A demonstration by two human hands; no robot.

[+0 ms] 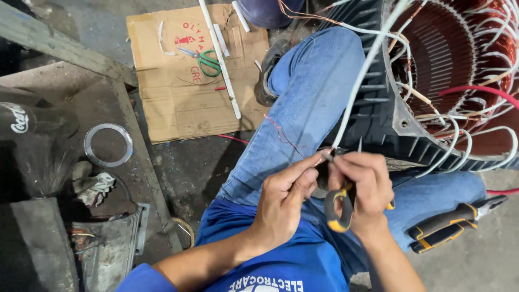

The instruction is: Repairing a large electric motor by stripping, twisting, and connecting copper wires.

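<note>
Head view: left hand (281,203) is pinching the white sleeved wire (354,97) taut, steadying it, while right hand (362,184) is gripping yellow-and-black-handled pliers (338,208) at its tip.

Even, soft daylight lit the scene; shadows were faint. The dark left edge was dim and slightly blurred, while the hands (324,194) appeared sharp.
</note>
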